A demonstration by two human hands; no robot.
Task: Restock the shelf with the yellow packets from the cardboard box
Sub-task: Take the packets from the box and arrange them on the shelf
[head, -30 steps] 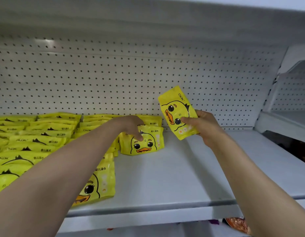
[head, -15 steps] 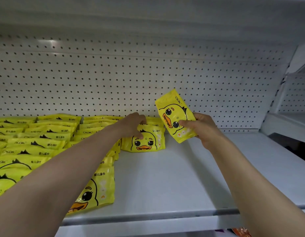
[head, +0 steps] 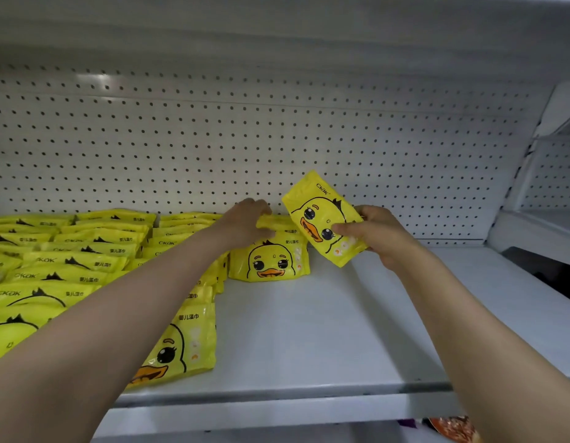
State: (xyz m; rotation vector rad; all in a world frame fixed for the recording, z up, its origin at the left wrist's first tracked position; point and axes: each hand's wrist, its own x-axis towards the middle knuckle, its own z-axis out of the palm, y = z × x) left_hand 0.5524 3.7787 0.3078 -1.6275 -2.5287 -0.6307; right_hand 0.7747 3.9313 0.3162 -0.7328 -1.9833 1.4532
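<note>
Pinched btwn thumb and curled fingers, a yellow packet (head: 323, 219) sits in the right hand (head: 378, 233), tilted w/ its top edge leaning left, held above the white shelf (head: 325, 330) and just right of a short stack of packets (head: 269, 259) near the back wall. Packet is glossy yellow film w/ a cartoon duck face: black eyes, orange beak, dark tuft, "CKAK" lettering near the top corner, pale marks along one side. Left hand (head: 245, 223) rests on the stack's upper packets, fingers curled over the top edge at the rear; whether it actually grips one, cannot tell. More matching packets (head: 69, 260) lie in overlapping rows across the shelf's left half, one front packet (head: 181, 343) near the shelf lip. Perforated white back panel (head: 277, 139) behind. Cardboard box not in view.
</note>
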